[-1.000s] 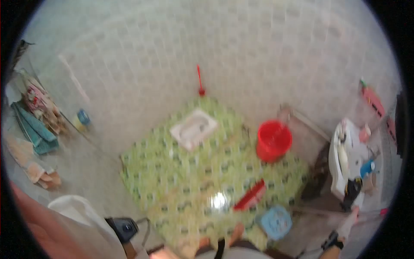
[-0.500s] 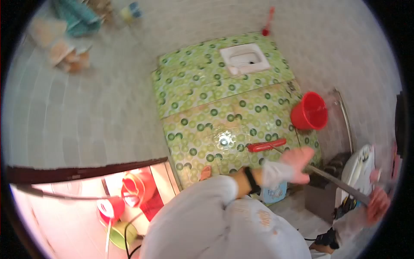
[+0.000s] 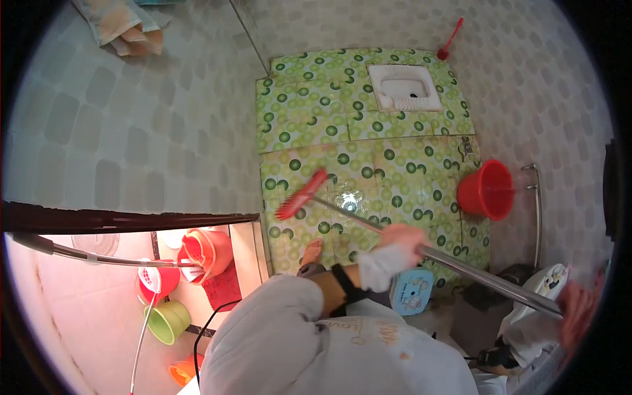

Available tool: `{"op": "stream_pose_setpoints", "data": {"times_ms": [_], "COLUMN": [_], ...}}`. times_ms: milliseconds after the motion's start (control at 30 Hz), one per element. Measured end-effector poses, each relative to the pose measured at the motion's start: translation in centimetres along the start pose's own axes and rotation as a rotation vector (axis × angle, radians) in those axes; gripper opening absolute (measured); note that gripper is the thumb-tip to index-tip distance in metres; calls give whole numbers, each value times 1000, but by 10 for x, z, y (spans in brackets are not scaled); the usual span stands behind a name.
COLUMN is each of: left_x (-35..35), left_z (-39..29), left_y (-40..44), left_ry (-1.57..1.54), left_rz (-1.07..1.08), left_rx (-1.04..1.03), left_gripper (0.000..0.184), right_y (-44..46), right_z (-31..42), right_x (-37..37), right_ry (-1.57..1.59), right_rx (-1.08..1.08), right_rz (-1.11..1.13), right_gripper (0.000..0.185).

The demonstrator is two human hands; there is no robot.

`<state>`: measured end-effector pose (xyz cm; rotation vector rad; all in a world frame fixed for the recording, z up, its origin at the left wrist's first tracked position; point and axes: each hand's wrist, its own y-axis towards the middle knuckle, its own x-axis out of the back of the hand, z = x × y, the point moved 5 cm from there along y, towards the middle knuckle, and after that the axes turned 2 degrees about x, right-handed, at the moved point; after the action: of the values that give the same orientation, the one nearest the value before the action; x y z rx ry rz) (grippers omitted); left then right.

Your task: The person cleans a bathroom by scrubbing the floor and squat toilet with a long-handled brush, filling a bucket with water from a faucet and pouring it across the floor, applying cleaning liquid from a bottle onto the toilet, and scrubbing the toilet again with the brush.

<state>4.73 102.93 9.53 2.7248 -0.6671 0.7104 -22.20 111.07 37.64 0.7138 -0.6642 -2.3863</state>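
Note:
A long-handled floor brush with a red bristled head lies across the wet green-patterned floor, near the left wall. My left hand is closed around the middle of its metal pole. At the pole's upper end, at the far right, my right hand is closed on it, blurred and partly lost at the view's dark edge. Both wrists wear black bands below white cuffs. My bare foot stands on the tiles below the brush head.
A red bucket stands by the right wall, near a metal rail. A squat toilet is set in the raised step, with a red toilet brush behind. A blue stool is beside me. Buckets stand beyond the doorway.
The brush head has swung left across the floor and changed its angle. My left hand, with fingers spread at the pole before, is now closed round it and further left.

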Motion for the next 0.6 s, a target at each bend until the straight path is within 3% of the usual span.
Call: {"op": "stream_pose_setpoints", "data": {"times_ms": [33,67,133,167,233,300,367,467,567,600], "left_x": [1,-4,-33,-52,-126,-220,-227,-219,-245,-223], "left_z": [29,58,103,103,93,83,31,-9,12,26], "left_y": [-2,-4,3,16,41,86,121,146,129,111], "left_ry": [57,109,319,316,381,369,22,-53,118,62], "left_rz": [-6,-8,238,234,518,593,283,346,510,364], "left_rx": [88,177,341,332,276,218,75,23,-38,-47], "left_gripper": [6,5,9,9,12,13,9,10,11,12], "right_y": [7,14,-5,-11,-27,-41,-36,-22,-53,-58], "right_z": [-21,-45,-87,-80,-58,-11,6,10,36,32], "right_x": [6,14,27,33,38,41,28,11,30,36], "right_ry": [-147,-100,-255,-293,-209,-521,-620,-741,-973,-972], "right_rx": [-20,-44,87,69,101,75,53,34,237,244], "right_rz": [51,12,-565,-536,-445,-474,-520,-412,-649,-660], "right_gripper": [21,31,35,35,28,24,21,22,11,11]}}
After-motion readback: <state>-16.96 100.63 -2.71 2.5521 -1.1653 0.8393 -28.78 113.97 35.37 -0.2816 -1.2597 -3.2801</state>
